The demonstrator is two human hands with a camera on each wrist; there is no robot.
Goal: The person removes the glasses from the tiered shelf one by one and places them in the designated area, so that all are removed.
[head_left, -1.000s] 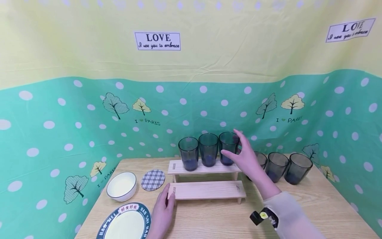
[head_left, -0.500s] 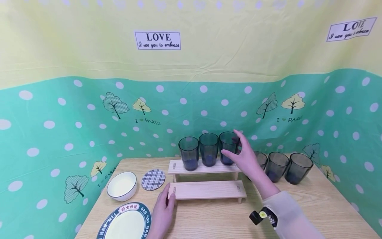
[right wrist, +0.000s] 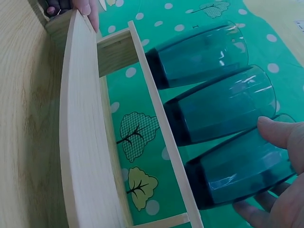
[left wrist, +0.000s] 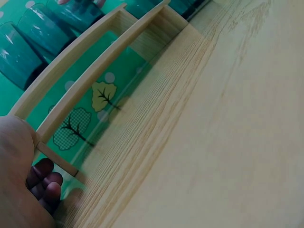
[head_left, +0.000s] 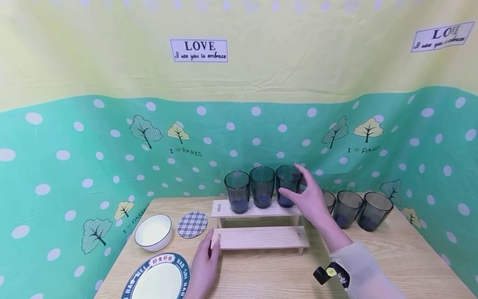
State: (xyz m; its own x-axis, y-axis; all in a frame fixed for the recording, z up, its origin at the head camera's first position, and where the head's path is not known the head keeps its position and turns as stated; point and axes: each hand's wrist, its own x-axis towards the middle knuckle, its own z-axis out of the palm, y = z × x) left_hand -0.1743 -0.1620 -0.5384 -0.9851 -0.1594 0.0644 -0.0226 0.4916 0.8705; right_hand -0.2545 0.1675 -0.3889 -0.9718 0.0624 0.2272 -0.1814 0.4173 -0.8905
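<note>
A pale wooden two-tier rack has a lower board (head_left: 257,238) and a raised upper board (head_left: 220,209). On the upper board stand three dark blue-grey glasses in a row, mouths up: a left glass (head_left: 237,194), a middle glass (head_left: 262,187) and a right glass (head_left: 286,178). My right hand (head_left: 310,199) holds the right glass, thumb across its front and fingers behind its far side. In the right wrist view that glass (right wrist: 237,173) shows its base at the board. My left hand (head_left: 204,262) grips the lower board's left end; its fingers (left wrist: 50,183) curl behind the leg.
More dark glasses stand on the table at right, among them a middle one (head_left: 347,209) and an outer one (head_left: 374,211); my right forearm partly hides another. At left are a white bowl (head_left: 153,233), a checked round coaster (head_left: 192,224) and a blue-rimmed plate (head_left: 181,268). A patterned cloth (head_left: 254,141) hangs behind.
Almost nothing differs. The whole head view has shifted very slightly; both hands keep their holds on the right glass and the rack's left end.
</note>
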